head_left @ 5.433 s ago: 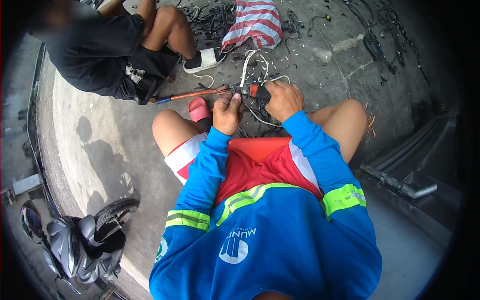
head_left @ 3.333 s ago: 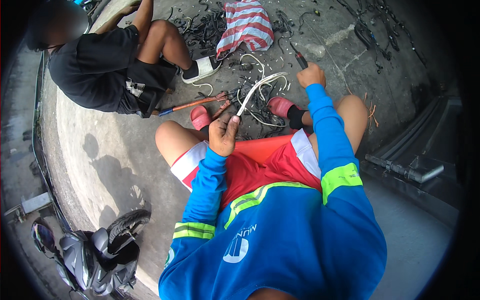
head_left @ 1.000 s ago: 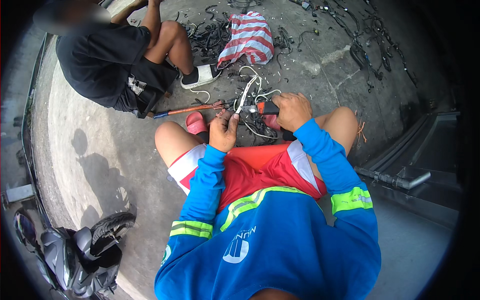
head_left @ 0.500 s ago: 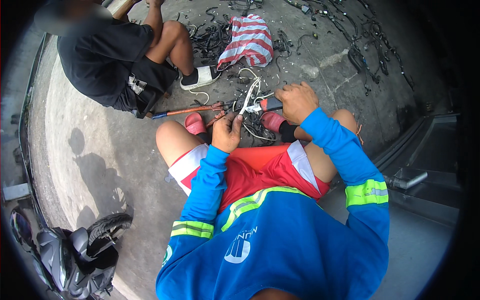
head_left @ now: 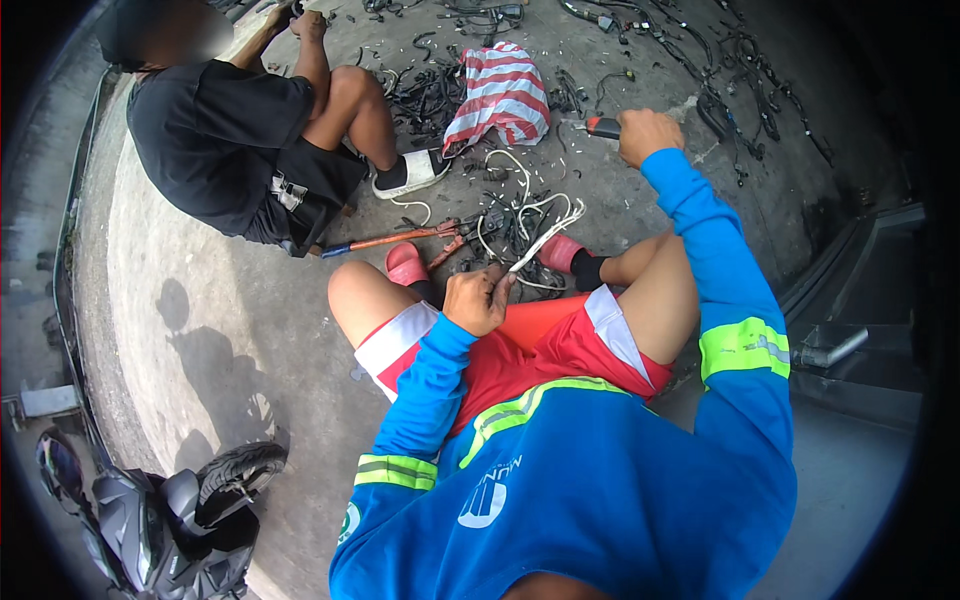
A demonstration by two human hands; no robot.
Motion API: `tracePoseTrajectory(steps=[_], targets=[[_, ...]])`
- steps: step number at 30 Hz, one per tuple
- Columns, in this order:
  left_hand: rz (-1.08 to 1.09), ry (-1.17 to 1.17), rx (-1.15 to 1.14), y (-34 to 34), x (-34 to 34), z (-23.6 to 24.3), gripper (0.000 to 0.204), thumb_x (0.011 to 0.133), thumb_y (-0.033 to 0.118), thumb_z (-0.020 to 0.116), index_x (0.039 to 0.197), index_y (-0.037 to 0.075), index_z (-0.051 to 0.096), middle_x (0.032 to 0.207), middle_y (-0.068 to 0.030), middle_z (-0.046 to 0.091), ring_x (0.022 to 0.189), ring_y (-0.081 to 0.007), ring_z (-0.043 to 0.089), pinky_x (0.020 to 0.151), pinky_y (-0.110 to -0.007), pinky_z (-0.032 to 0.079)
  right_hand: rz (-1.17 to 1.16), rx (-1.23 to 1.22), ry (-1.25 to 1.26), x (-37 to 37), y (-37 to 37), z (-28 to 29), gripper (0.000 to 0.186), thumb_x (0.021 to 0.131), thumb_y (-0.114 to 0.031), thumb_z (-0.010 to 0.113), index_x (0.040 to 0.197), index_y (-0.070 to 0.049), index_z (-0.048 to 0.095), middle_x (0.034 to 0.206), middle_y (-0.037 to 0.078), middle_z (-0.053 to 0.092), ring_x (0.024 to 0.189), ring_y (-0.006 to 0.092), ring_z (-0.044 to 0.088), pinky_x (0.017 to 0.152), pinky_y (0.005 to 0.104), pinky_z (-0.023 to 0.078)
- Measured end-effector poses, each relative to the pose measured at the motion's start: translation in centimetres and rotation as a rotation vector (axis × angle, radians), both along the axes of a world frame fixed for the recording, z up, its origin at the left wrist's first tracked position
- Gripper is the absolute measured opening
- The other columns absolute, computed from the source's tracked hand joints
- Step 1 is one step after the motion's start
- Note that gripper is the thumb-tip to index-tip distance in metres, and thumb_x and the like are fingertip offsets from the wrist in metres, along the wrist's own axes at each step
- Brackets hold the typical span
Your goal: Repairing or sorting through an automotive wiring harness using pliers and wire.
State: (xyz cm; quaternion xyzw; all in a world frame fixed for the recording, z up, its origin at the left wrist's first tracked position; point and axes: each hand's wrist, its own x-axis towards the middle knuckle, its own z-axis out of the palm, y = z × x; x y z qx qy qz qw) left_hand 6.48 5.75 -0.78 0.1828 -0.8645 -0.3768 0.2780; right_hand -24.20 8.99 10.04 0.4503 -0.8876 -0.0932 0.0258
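White cable (head_left: 547, 238), long axis slanted; splayed end pointing forward, rightward

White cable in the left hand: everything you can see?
The white cable looks like a bundle of thin, flexible, plastic-like strands. Gripped in the left hand, it slants away and rightward, in view over dark wires on the ground. Its far end is splayed loose; where the rest runs is unclear.

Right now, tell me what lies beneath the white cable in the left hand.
Dark wire scraps show beneath and around the white cable; whatever it and the left hand directly cover cannot be seen.
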Motion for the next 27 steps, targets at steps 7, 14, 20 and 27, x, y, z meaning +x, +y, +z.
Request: tracePoseTrajectory(steps=[7,14,20,27], targets=[[0.078,0.065,0.558,-1.3,-0.5,-0.5,0.029,0.089,0.022,0.05,0.071,-0.001,0.055,0.051,-0.0032,0.041,0.049,-0.0102,0.037,0.045,-0.029,0.032,-0.061,-0.183,-0.265,3.6,4.5,-2.9,0.021,0.065,-0.013,0.055,0.084,-0.01,0.063,0.079,0.02,0.062,0.078,0.0389,0.06,0.072,0.0471,0.047],[0.081,0.086,0.652,-1.3,-1.2,-1.5,0.032,0.089,0.025,0.05,0.071,0.0,0.055,0.052,0.0005,0.041,0.05,-0.0078,0.036,0.045,-0.026,0.03,0.045,-0.545,-0.678,7.9,4.3,-9.6,0.022,0.065,-0.02,0.066,0.079,-0.005,0.06,0.066,0.018,0.059,0.066,0.0331,0.061,0.06,0.0433,0.046],[0.065,0.039,0.55,-0.8,-1.8,-1.7,0.031,0.089,0.023,0.051,0.069,0.0,0.053,0.052,-0.0003,0.04,0.05,-0.0084,0.035,0.046,-0.028,0.03,-0.246,-0.784,-1.654,11.2,3.4,-11.8,0.017,0.074,-0.018,0.069,0.071,-0.006,0.058,0.057,-0.003,0.047,0.05,0.0057,0.041,0.045,0.0232,0.03],[0.027,0.032,0.704,-0.1,-2.5,-1.8,0.03,0.091,0.024,0.048,0.074,0.0,0.054,0.055,0.0006,0.045,0.051,-0.007,0.038,0.047,-0.024,0.032,-0.249,-0.895,-1.835,12.6,2.1,-11.2,0.012,0.074,-0.012,0.067,0.073,-0.004,0.058,0.058,0.001,0.051,0.048,0.0086,0.047,0.044,0.0231,0.036]])
